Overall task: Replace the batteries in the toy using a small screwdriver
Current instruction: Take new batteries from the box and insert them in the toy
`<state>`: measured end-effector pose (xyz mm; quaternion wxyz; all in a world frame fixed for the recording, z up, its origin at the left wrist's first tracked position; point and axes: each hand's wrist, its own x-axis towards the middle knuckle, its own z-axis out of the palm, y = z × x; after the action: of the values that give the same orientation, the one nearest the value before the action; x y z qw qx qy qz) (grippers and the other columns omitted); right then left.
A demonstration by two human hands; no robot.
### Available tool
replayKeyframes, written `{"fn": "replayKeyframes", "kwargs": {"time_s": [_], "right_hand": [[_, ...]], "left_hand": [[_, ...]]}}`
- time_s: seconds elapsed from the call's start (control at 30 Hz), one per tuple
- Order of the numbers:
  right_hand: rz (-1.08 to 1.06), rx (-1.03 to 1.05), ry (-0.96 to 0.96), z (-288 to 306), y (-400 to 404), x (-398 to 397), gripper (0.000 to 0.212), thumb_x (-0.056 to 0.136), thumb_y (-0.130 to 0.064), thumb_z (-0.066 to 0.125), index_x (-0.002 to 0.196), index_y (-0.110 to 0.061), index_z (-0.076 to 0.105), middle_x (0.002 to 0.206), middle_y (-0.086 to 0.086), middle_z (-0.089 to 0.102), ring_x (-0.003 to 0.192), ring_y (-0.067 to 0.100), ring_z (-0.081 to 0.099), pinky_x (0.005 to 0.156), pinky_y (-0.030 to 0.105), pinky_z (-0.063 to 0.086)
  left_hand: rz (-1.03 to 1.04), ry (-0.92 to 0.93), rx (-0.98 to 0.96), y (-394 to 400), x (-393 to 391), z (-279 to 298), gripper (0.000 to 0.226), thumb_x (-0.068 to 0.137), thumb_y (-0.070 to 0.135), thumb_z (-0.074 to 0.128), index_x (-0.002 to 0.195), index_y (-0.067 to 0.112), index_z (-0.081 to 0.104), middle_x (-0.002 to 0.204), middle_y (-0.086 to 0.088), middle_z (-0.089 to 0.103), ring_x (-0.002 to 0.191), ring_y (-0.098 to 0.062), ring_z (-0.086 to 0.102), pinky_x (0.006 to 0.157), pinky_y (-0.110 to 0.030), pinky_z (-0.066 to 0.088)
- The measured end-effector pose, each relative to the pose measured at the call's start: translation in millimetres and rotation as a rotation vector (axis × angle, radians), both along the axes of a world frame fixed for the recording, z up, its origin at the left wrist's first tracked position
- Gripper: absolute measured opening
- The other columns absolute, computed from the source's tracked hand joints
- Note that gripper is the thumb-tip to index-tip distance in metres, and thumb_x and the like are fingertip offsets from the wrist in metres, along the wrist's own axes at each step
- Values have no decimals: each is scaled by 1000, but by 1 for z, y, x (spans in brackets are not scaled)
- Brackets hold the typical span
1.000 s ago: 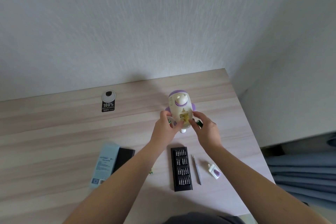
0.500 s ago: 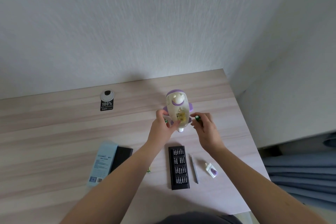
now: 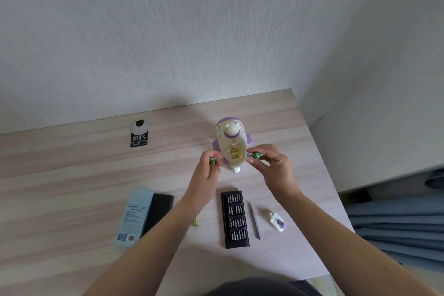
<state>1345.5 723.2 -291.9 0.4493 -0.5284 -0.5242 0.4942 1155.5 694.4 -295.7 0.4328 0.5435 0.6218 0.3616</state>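
A white and purple toy [image 3: 231, 144] lies on the wooden table [image 3: 72, 175], its open battery compartment [image 3: 235, 153] facing up and showing yellow contacts. My left hand [image 3: 206, 175] pinches a green battery [image 3: 212, 162] just left of the toy. To the toy's right, my right hand [image 3: 274, 168] pinches a second green battery [image 3: 256, 155]. Nearer to me lie a slim grey screwdriver [image 3: 255, 221] and the toy's white and purple battery cover [image 3: 278, 222].
A black tray of screwdriver bits [image 3: 236, 219] sits between my forearms. A black case lid [image 3: 158, 211] and a pale blue sleeve [image 3: 135, 217] lie to the left, with another battery [image 3: 195, 222] beside my left arm. A black tag [image 3: 138, 140] lies at the back.
Both hands have drawn apart from the toy's compartment, each now pinching a green battery. The toy rests on the table with neither hand holding it.
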Motion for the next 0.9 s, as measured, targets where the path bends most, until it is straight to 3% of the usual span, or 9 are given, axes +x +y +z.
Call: {"fn": "replayKeyframes", "kwargs": {"time_s": [0.1,0.27,0.4,0.5,0.63,0.7,0.8,0.9], "right_hand": [[-4,-26,51,5,0,-3,24,78,-5,76,90,-26,76,96,-4,67,84,15,64,86,36,52],[20,-17,55,10,-1,-6,32,80,-4,74,89,-35,75,94,-13,67,85,14,64,84,29,51],[28,-6,40,11,0,-7,31,80,-3,74,90,-32,74,95,-10,66,84,12,64,82,25,50],[26,-7,36,11,0,-7,29,80,-2,73,91,-29,74,97,-5,65,81,11,64,80,22,49],[34,-9,19,11,2,-7,29,81,-2,73,92,-29,73,96,-9,66,81,10,65,80,21,50],[35,-40,20,10,3,-6,29,81,-3,73,93,-29,73,97,-10,68,82,8,65,82,22,50],[19,-124,27,5,4,-6,29,81,-5,74,104,-24,71,95,-1,72,84,11,67,85,27,52],[-17,-205,47,-1,6,-6,28,81,-6,74,105,-20,67,93,3,74,90,17,70,90,35,54]], "left_hand": [[-111,83,60,-12,-2,3,12,101,16,38,103,22,49,94,8,57,91,-11,57,80,-22,44],[-107,255,434,-11,-1,12,18,95,17,51,100,8,66,110,-1,57,106,-8,55,92,-14,39],[7,322,531,-6,-1,17,12,87,14,67,96,14,73,105,-1,55,98,-14,54,87,-11,38],[39,332,536,-7,-2,20,17,82,7,73,96,16,75,102,5,51,96,-10,51,87,-8,35],[46,334,505,-6,-3,19,17,85,19,69,100,16,74,98,12,49,91,-3,52,84,-9,37],[41,285,457,-5,-1,20,27,84,26,69,108,16,72,94,11,56,85,-1,56,80,-13,44],[100,59,189,-4,5,25,42,79,18,77,120,19,64,90,8,70,84,-6,66,80,-15,49],[236,-227,-25,4,8,22,28,80,12,76,107,12,67,94,1,74,90,-12,70,88,-29,54]]}}
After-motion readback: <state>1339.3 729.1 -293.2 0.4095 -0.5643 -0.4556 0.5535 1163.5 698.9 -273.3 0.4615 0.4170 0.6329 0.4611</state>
